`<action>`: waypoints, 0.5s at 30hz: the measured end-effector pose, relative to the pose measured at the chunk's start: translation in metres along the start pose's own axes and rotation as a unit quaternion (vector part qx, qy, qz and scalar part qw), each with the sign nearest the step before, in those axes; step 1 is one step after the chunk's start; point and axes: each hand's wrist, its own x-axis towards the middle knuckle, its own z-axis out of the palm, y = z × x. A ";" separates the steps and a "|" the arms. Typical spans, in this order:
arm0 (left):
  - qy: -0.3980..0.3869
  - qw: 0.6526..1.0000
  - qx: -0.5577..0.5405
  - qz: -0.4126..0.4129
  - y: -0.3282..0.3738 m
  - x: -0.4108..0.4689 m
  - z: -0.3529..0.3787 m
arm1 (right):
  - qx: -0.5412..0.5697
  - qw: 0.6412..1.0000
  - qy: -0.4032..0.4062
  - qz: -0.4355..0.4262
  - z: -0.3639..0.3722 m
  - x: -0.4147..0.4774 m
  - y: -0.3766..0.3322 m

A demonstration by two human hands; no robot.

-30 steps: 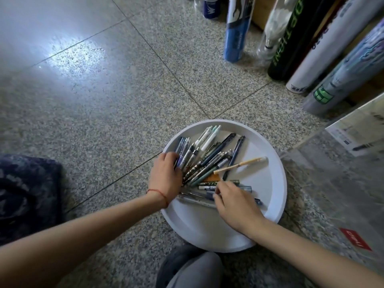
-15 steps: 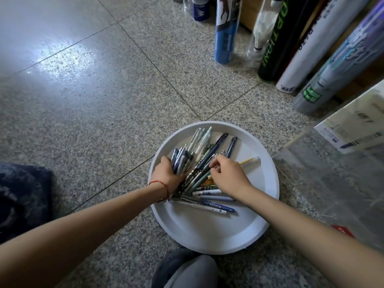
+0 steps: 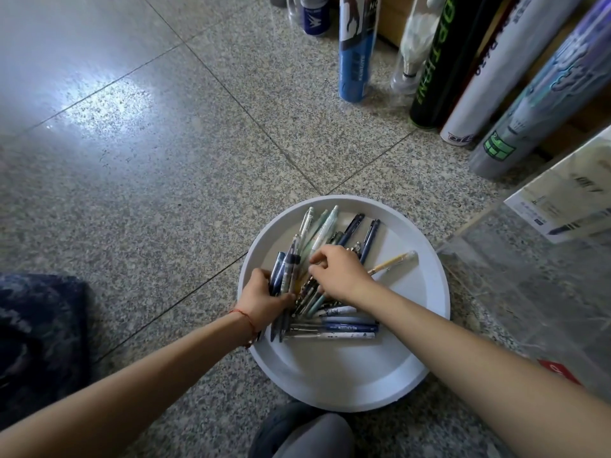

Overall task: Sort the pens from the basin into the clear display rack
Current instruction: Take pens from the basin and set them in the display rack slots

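Fingers (image 3: pixel 261 276) of the left hand (image 3: pixel 264 300) are curling round a bundle of dark pens (image 3: pixel 285 271), with the thumb closing over the barrels from the near side. Those of the right hand (image 3: pixel 342 274) are bending down into the pens; I cannot tell whether they are pinching one.

The clear rack (image 3: pixel 529 292) is standing on the floor (image 3: pixel 165 193), just beside the right rim of the basin (image 3: pixel 347 375). The white basin is holding the whole heap (image 3: pixel 325 231) in its far half, fanning out from under both hands.

The bundle is sitting upright-tilted against the left palm, tips pointing away. A yellow pen (image 3: pixel 393 262) is lying alone just right of the right hand, not touching the fingers.

These pens are likely light, stiff and smooth-sided, so they are apt to roll and slip. Taking them mid-barrel, a few at a time, is looking safest.
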 end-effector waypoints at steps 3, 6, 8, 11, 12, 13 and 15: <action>-0.030 0.993 -0.114 -0.013 -0.003 -0.013 -0.005 | 0.032 0.998 -0.058 0.004 0.006 0.001 -0.007; -0.037 0.992 -0.124 0.009 -0.002 -0.018 -0.003 | 0.083 0.993 -0.079 0.005 0.015 0.001 -0.008; -0.040 0.993 -0.106 0.023 0.003 -0.017 0.001 | 0.020 0.999 -0.031 -0.021 0.017 0.002 -0.005; -0.039 0.995 -0.095 0.017 0.011 -0.016 0.006 | 0.029 0.999 -0.007 -0.011 0.007 0.002 0.001; -0.018 0.998 -0.060 0.021 0.013 -0.018 0.007 | 0.051 0.999 -0.012 -0.001 0.000 0.001 0.004; 0.019 0.999 0.000 0.035 0.014 -0.020 0.008 | 0.067 0.998 -0.016 0.006 -0.008 -0.001 0.005; 0.099 0.982 0.112 0.111 0.026 -0.030 0.007 | 0.092 0.996 -0.017 -0.003 -0.028 -0.005 0.008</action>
